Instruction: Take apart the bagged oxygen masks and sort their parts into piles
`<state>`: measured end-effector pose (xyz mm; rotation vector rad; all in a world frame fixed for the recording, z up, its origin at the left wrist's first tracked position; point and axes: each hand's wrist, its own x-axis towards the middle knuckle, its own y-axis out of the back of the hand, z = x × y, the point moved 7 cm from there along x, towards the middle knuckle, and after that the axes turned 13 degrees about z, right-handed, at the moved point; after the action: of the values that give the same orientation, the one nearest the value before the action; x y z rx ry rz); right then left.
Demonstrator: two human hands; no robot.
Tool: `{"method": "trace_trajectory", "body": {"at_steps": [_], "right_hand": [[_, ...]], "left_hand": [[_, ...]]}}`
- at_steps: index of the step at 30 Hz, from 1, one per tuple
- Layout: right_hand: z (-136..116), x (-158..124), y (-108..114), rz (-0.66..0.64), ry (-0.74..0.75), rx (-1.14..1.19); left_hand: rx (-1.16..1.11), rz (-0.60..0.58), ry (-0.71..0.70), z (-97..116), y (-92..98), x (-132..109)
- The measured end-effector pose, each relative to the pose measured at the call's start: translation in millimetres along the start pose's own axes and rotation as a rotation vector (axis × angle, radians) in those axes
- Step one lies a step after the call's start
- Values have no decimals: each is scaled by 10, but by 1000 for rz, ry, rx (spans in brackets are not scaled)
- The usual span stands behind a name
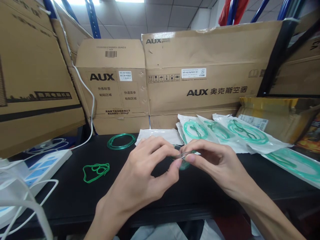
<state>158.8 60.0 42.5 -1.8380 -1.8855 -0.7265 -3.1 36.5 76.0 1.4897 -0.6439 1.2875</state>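
In the middle of the head view, my left hand [147, 170] and my right hand [215, 163] meet and pinch a small clear, greenish plastic piece [184, 165] between thumbs and fingers. A thin shiny strip, apparently metal, shows at its upper edge between the fingertips. Most of the piece is hidden by my fingers, so its full shape cannot be made out. Both hands are closed on it above the black table [160, 203]. On the table to the left lie a coil of green tubing [121, 141] and a loose green elastic strap [96, 172].
A white packet [160, 134] lies behind my hands. Sealed packs with green tubing [246, 131] are spread at the right, one more pack [296, 165] nearer the edge. Cardboard boxes [212, 53] wall off the back. A white power strip [47, 170] with cables sits at left.
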Motion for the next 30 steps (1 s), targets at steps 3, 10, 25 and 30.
{"method": "trace_trajectory", "body": {"at_steps": [3,10,25,30], "right_hand": [[-15,-13,2,-5,4,-26],[-38,-41,-15,7,19,-81],[-5,-40,-80,-61,-19,198],[16,-63,-135,-120,-113,377]], "left_hand": [[29,10,-12,17,-4,0],[63,12,-39,34,-40,12],[-184,7,27,12,-30,-25],[-476,-35,229,-154,-42,-64]]}}
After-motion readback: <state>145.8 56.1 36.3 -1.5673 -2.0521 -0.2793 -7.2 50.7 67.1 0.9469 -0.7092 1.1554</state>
